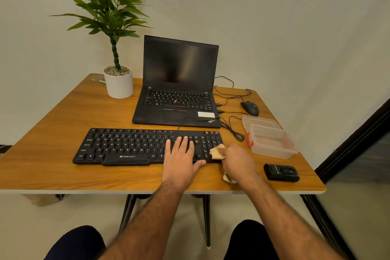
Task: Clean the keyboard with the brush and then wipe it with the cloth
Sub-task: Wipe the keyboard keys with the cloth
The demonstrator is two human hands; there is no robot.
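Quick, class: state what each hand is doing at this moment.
Left hand: open, fingers straight, resting flat on the keyboard.
Right hand: fingers curled round the cloth, holding it against the keyboard's right end.

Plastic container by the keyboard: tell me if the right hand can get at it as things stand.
Probably yes. The clear plastic container sits just beyond the right hand with bare table between them. But that hand grips the cloth, so it would likely have to drop it first.

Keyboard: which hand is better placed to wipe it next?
Right. The right hand already grips the cloth on the keyboard; the left hand lies flat, steadying it.
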